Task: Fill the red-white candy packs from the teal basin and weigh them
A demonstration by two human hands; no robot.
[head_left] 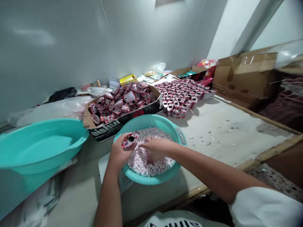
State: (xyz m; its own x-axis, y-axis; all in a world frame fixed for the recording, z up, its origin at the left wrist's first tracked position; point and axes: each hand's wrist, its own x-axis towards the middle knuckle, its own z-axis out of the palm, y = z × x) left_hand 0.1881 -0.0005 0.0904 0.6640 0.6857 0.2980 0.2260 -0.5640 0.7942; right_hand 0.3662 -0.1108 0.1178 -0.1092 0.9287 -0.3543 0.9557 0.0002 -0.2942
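A turquoise basin point(151, 180) in front of me holds a heap of small pale pink and white pellets point(151, 167). Over its left side, my left hand point(119, 151) grips a small red-printed container point(129, 141) with a dark round opening facing up. My right hand point(156, 149) is dipped into the pellets near the middle, just right of that container. Most of its fingers are hidden among the pellets, so I cannot see what they hold.
Behind the basin, an open black-printed carton point(106, 130) is heaped with similar red containers. More upright containers point(180, 94) stand packed together at the back right. Another turquoise basin point(47, 148) is at left. Large cardboard boxes point(241, 75) line the right side.
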